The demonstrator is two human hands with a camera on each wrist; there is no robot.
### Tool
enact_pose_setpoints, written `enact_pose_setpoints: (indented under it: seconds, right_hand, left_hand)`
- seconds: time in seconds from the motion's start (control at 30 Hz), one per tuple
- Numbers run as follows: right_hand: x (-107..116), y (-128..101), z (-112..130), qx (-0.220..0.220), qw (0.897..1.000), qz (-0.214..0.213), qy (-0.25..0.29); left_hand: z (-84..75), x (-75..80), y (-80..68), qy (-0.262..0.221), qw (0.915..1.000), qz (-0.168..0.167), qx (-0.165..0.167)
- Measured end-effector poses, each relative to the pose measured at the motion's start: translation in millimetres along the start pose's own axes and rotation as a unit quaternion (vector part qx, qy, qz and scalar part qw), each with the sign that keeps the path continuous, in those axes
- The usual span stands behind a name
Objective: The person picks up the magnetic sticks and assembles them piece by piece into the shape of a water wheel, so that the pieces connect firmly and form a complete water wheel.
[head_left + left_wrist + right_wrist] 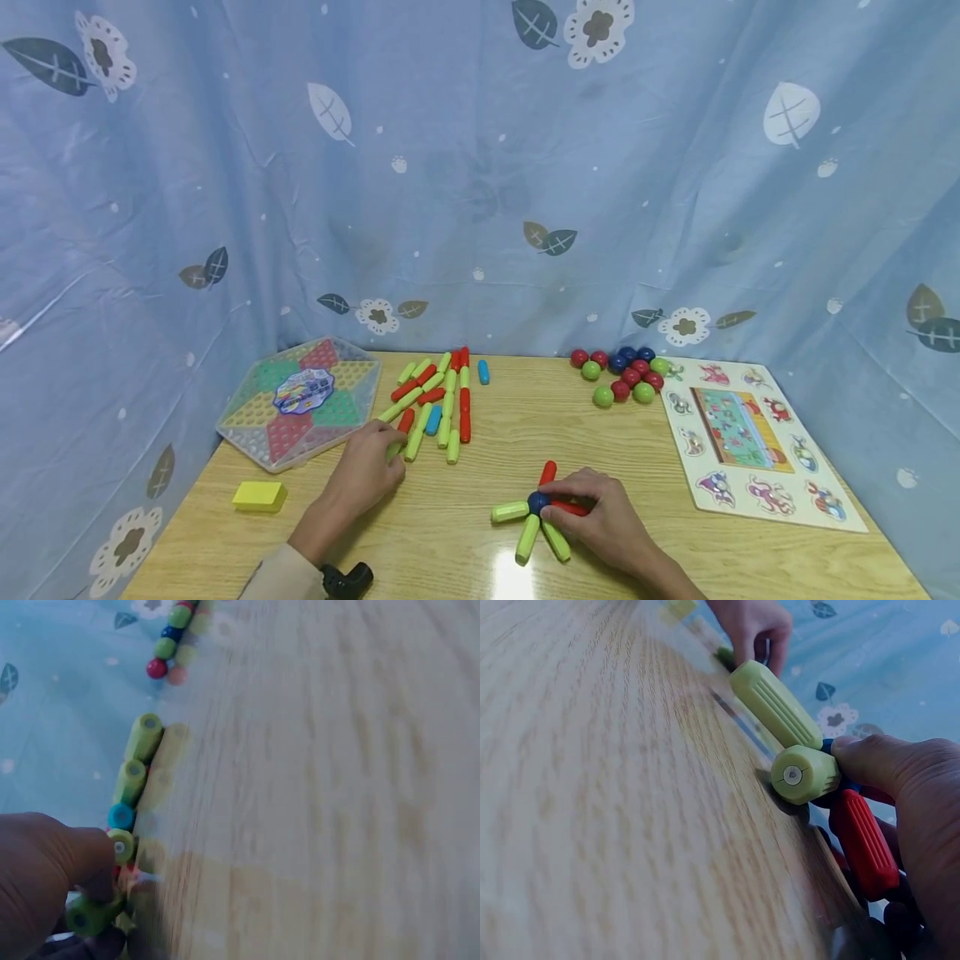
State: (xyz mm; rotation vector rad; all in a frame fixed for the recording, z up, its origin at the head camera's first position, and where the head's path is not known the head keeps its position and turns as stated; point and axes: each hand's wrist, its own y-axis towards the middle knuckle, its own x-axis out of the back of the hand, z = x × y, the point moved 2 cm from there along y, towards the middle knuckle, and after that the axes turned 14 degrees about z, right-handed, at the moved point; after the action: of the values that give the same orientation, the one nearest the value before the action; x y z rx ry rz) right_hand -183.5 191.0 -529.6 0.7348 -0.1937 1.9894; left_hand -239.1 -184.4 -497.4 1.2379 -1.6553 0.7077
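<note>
Both hands rest on the wooden desk (465, 467). The left hand (369, 468) lies at the near end of a loose pile of sticks (438, 398), red, green and a couple of blue; in the left wrist view its fingers (71, 859) are curled round a green stick (91, 913), pinching it against the desk. The right hand (600, 517) sits over a small star of sticks joined at a dark blue ball (537, 502): three green spokes (528, 537) fan toward the near edge, one red spoke (547, 472) points away, and another red stick (864, 841) lies under the fingers. In the right wrist view the thumb presses at the hub while the curled fingers close over that red stick.

Left of the stick pile stands a clear hexagonal box (303, 400), lid on, with coloured triangular sections and a round label in the middle; what lies inside cannot be made out. A yellow block (258, 495) lies near the desk's left front. Toward the back right sits a cluster of balls (622, 373), red, green and blue, just beside an animal puzzle board (750, 442). A blue leaf-print curtain (480, 167) hangs behind the desk.
</note>
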Motion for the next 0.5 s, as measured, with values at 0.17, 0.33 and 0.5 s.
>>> enact_pose_setpoints:
  seconds: [0.17, 0.33, 0.5]
  right_hand:
    - [0, -1, -1, -0.002, 1.0, 0.002, 0.005]
    - [0, -1, 0, 0.001, 1.0, 0.002, 0.007]
    - [1, 0, -1, -0.002, 1.0, -0.004, 0.002]
  left_hand:
    - [0.3, -0.4, 2.3, 0.004, 0.9999, -0.011, 0.003]
    - [-7.4, -0.3, 1.0, -0.044, 0.9979, -0.044, -0.017]
    - [-36.5, -7.0, 4.6, -0.147, 0.9855, 0.001, -0.085]
